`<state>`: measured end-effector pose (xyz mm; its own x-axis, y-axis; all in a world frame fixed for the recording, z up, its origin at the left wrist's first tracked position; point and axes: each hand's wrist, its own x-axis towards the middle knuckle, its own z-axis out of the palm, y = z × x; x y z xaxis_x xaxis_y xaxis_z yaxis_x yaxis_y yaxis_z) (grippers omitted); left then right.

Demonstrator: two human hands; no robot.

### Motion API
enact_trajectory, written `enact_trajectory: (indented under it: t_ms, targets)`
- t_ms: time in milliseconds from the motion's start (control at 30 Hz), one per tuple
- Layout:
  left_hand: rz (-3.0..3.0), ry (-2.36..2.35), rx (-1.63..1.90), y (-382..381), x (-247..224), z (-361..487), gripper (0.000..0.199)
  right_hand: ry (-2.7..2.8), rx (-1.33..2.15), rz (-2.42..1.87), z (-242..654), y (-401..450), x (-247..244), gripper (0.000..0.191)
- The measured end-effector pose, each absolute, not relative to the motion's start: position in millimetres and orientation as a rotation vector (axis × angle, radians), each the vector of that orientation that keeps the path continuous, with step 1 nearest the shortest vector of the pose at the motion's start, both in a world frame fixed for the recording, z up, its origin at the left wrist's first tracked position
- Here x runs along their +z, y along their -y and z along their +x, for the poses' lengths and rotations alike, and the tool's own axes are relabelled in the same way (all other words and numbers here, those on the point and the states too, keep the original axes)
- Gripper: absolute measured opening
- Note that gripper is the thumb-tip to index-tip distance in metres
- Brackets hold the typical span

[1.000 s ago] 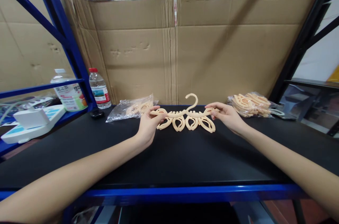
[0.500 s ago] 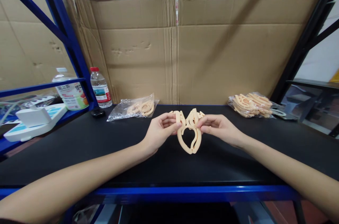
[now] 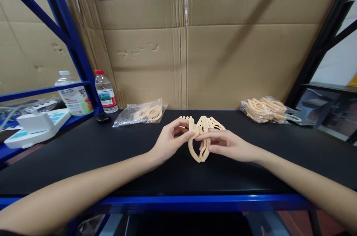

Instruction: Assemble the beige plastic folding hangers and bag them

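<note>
A beige plastic piece with curved, cut-out arms, which looks like a folding clothes hanger [image 3: 190, 151], is raised between my hands near the middle of the black tabletop. Its curved loop points down toward me, and slotted arms spread at the top. My left hand [image 3: 173, 136] pinches its left side between thumb and fingers. On the other side, my right hand [image 3: 224, 144] has its index finger laid across the centre joint and its thumb against the loop's right edge. Its other fingertips are partly hidden behind the loop.
A clear bag of beige pieces [image 3: 142, 112] lies at the back left, and a fuller bag [image 3: 263, 109] at the back right. A red-capped bottle [image 3: 106, 93], a black mouse-like object [image 3: 103, 118] and a white power strip [image 3: 39, 129] are left. Cardboard [image 3: 237, 50] walls the back.
My right hand has shifted left and slightly down, its index finger now across the joint. More of the hanger's right arm shows above it. The left hand has stayed nearly in place.
</note>
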<state>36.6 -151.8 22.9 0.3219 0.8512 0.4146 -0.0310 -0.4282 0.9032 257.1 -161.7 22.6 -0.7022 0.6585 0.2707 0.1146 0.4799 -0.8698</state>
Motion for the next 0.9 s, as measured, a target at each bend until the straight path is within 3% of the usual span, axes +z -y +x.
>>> enact_trajectory:
  t_ms: [167,400,667,900]
  targets:
    - [1.697,-0.707,1.138,150.4,20.9,37.7,0.028,2.268,0.985,-0.646,254.0,167.9,25.3,0.021]
    - [1.655,-0.75,1.14,148.8,20.0,35.6,0.029,2.22,0.854,-0.649,256.4,164.3,28.3,0.016]
    - [1.69,-0.768,1.119,149.3,17.1,38.3,0.027,2.301,0.876,-0.656,252.8,167.6,26.5,0.019]
    - [1.813,-0.763,1.089,148.7,21.3,37.8,0.03,2.297,1.0,-0.683,254.1,167.1,28.0,0.032]
